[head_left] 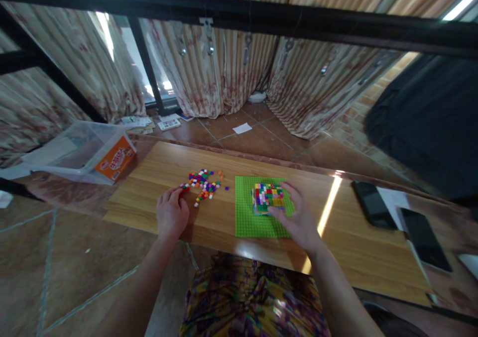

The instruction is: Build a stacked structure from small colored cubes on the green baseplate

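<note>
A block built of many small coloured toy bricks (267,197) stands on a green studded baseplate (244,226). My right hand (298,220) reaches in from the right, its thumb against the block's near right corner and its fingers at the far right corner. Left of the baseplate lies a loose heap of small toy bricks (205,183) in mixed colours. At the heap's left edge is my left hand (172,215), palm down with curled fingers, the tips on red bricks (184,189). The fingertips partly hide what they pinch.
The wooden table (142,187) carries all this. A clear plastic box (82,150) with an orange label stands beyond its left end. Two dark phone-like devices (373,205) lie at the right, with white paper (392,202) between them. A dark bar (239,13) crosses above, before striped curtains.
</note>
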The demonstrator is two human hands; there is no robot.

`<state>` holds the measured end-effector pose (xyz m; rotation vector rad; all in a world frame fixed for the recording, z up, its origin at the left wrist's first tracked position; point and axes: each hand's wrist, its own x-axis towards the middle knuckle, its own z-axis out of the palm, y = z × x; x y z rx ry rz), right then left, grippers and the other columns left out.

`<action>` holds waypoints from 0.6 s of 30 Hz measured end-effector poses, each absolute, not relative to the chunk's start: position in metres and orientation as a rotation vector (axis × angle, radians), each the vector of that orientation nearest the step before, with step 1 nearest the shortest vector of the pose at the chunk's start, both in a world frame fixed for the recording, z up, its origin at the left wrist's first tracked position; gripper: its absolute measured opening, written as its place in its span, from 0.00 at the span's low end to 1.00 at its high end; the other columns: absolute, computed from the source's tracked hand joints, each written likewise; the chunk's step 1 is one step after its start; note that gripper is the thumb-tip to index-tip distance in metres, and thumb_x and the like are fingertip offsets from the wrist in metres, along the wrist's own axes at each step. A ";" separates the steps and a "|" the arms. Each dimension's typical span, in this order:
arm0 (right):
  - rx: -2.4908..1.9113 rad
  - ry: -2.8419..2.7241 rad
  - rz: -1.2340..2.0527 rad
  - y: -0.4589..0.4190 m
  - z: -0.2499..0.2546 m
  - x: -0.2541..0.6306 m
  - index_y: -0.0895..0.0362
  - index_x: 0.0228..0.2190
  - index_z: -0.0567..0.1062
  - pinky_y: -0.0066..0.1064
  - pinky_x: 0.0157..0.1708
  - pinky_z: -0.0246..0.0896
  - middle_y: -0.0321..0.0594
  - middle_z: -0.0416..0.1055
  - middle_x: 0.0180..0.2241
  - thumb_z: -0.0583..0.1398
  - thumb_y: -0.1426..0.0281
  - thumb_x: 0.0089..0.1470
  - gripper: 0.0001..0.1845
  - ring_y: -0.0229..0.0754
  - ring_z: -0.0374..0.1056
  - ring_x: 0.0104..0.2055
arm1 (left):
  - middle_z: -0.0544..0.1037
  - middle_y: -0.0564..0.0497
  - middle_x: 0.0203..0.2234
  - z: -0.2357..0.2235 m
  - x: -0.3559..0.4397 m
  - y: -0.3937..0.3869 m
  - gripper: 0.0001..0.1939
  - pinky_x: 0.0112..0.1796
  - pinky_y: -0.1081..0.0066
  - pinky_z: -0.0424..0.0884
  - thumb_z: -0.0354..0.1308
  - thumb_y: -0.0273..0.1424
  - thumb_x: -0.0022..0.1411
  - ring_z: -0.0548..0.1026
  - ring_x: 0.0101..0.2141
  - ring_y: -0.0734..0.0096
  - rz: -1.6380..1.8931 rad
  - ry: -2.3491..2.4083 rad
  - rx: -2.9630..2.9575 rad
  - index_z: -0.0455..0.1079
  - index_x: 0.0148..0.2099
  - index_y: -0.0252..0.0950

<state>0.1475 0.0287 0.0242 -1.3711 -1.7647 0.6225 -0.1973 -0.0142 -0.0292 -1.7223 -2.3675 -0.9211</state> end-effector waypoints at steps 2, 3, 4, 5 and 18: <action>-1.322 -2.007 0.593 0.034 0.027 0.145 0.50 0.60 0.67 0.54 0.63 0.55 0.50 0.61 0.64 0.69 0.59 0.45 0.41 0.56 0.57 0.65 | 0.77 0.38 0.49 -0.030 -0.197 -0.014 0.18 0.55 0.53 0.66 0.47 0.27 0.62 0.72 0.51 0.53 -0.924 -2.364 -1.725 0.74 0.49 0.33; -1.314 -2.100 0.569 0.037 0.026 0.144 0.51 0.61 0.66 0.55 0.64 0.54 0.50 0.60 0.64 0.70 0.61 0.44 0.43 0.58 0.56 0.66 | 0.77 0.39 0.49 -0.030 -0.197 -0.014 0.18 0.55 0.54 0.66 0.47 0.27 0.62 0.72 0.51 0.53 -0.926 -2.367 -1.719 0.74 0.49 0.33; -1.314 -2.173 0.534 0.041 0.025 0.144 0.51 0.62 0.65 0.55 0.64 0.53 0.50 0.60 0.63 0.70 0.63 0.43 0.44 0.58 0.56 0.66 | 0.77 0.39 0.49 -0.030 -0.197 -0.014 0.18 0.55 0.54 0.66 0.48 0.27 0.62 0.72 0.51 0.53 -0.927 -2.372 -1.711 0.74 0.49 0.33; -1.316 -2.227 0.495 0.044 0.023 0.144 0.51 0.62 0.64 0.56 0.64 0.53 0.50 0.61 0.63 0.70 0.64 0.44 0.44 0.59 0.56 0.65 | 0.77 0.39 0.49 -0.031 -0.197 -0.014 0.17 0.55 0.54 0.66 0.48 0.27 0.62 0.72 0.51 0.53 -0.928 -2.376 -1.705 0.74 0.49 0.33; -1.441 -2.240 0.031 0.036 0.022 0.147 0.56 0.62 0.64 0.61 0.58 0.55 0.54 0.68 0.56 0.65 0.54 0.51 0.41 0.65 0.56 0.61 | 0.77 0.43 0.48 -0.026 -0.189 -0.018 0.17 0.54 0.56 0.69 0.48 0.26 0.63 0.72 0.50 0.55 -0.975 -2.409 -1.674 0.74 0.50 0.34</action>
